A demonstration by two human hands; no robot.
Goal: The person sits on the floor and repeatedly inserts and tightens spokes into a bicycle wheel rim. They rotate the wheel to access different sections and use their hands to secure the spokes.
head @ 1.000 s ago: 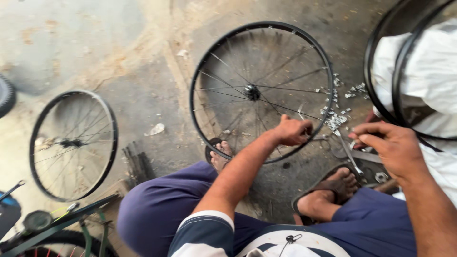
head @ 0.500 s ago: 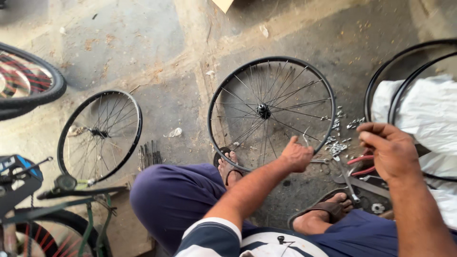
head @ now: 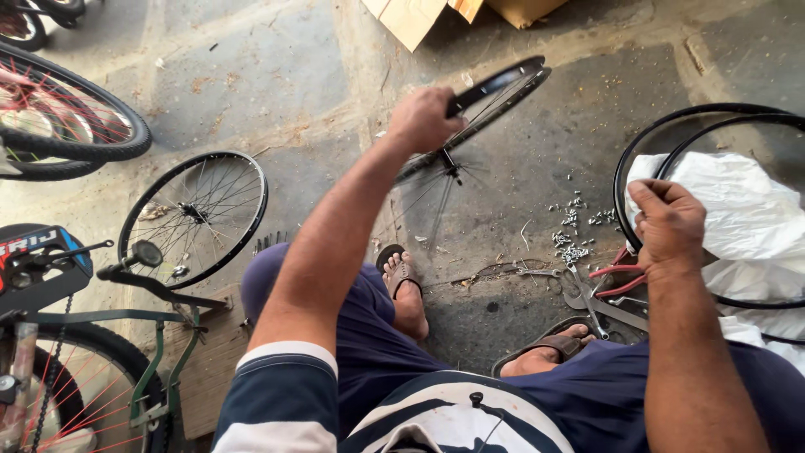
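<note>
Spokes and rim of a bicycle wheel (head: 478, 117) show nearly edge-on above the concrete floor (head: 277, 92), lifted and tilted, with its hub over the floor just ahead of the person's sandalled foot (head: 404, 285). Left hand (head: 423, 117) is clamped around the rim at its upper side, arm stretched out. Right hand (head: 668, 222) is curled loosely in a half fist, touching the white plastic bag (head: 738, 218) that lies inside two bare rims (head: 625, 159) at the right edge of the floor; whether it pinches anything I cannot tell. Small metal nipples (head: 572, 239) lie scattered on the floor just left of that hand, with pliers and spanners (head: 604, 289) near them. Another spoked wheel (head: 194, 216) lies flat toward the left, beside a green bicycle frame (head: 151, 335).
</note>
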